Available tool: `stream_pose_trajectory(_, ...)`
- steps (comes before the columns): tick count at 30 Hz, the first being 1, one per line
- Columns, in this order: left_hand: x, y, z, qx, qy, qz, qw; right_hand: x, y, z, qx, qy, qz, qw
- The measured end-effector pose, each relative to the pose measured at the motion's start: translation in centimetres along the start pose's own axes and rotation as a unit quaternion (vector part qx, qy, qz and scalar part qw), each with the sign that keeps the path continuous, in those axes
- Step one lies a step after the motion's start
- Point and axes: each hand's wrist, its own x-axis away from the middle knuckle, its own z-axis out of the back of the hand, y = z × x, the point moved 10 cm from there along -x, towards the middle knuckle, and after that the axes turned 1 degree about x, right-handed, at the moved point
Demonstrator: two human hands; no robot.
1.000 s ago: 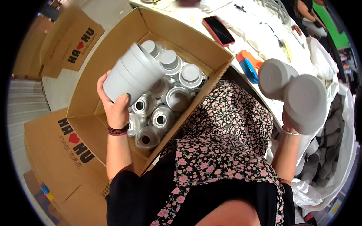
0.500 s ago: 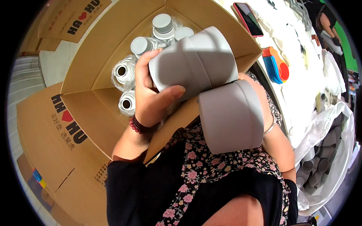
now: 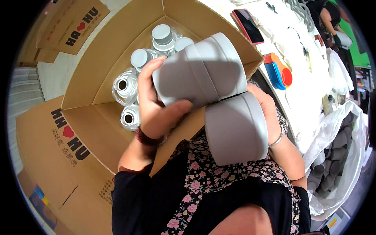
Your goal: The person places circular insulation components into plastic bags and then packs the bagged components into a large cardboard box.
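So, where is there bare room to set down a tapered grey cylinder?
Bare: pale floor between the upper-left brown cardboard carton and the open brown cardboard box; inside it, a narrow strip between its left wall and the plastic-wrapped grey bottles. Crowded: among those bottles, and the white plastic bag packed with hollow grey cylinders.

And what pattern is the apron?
The apron has pink and pale flowers on black, best in the head view.

White table (image 3: 299, 105): red-cased phone (image 3: 248, 26), orange-and-blue object (image 3: 276, 72) near edge.
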Motion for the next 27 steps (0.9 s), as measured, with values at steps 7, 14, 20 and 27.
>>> stream_pose_trajectory(7, -1.2, -1.7, 0.6, -0.037, -0.028, 0.022, 0.999, 0.3, 0.4, 0.4, -0.143, -0.085, -0.081, 0.983)
stream_pose_trajectory(14, -1.2, 1.8, -1.5, -0.320, -0.150, -0.247, 0.902, 0.1, -0.4, -2.2, -0.054, -0.132, 0.035, 0.989)
stream_pose_trajectory(20, 0.0, 1.4, -1.1, -0.318, -0.092, -0.222, 0.917, 0.6, 2.3, -0.7, -0.248, -0.026, -0.030, 0.968)
stream_pose_trajectory(27, 0.6, 1.4, -0.2, -0.325, -0.078, -0.165, 0.928, 0.6, -0.1, -0.9, -0.250, -0.034, 0.102, 0.962)
